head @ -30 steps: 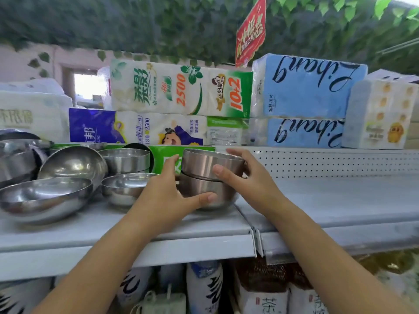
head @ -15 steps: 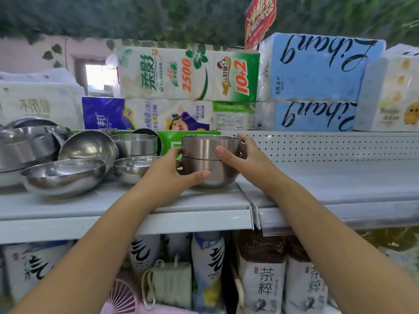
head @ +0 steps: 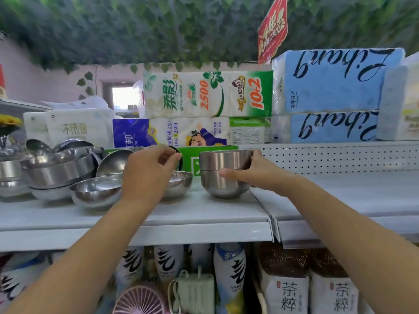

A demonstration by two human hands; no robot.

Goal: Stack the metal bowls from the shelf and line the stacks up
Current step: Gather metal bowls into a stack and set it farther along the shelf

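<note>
A stack of two straight-sided metal bowls stands on the white shelf, near its right end. My right hand grips the stack from the right, thumb on the lower bowl, fingers behind the upper one. My left hand hovers to the left of the stack, above a shallow metal bowl. Its fingers are curled at something shiny behind it, and whether they grip it is hidden. Another shallow bowl and a pile of larger metal bowls lie further left.
Packs of tissue paper and blue packs are stacked behind the shelf. A green box stands behind the bowls. The adjoining shelf section extends right. Bags and bottles fill the shelf below.
My left hand has let go of the bowl stack and moved left and up, over the bowls beside it. My right hand stays on the stack.
</note>
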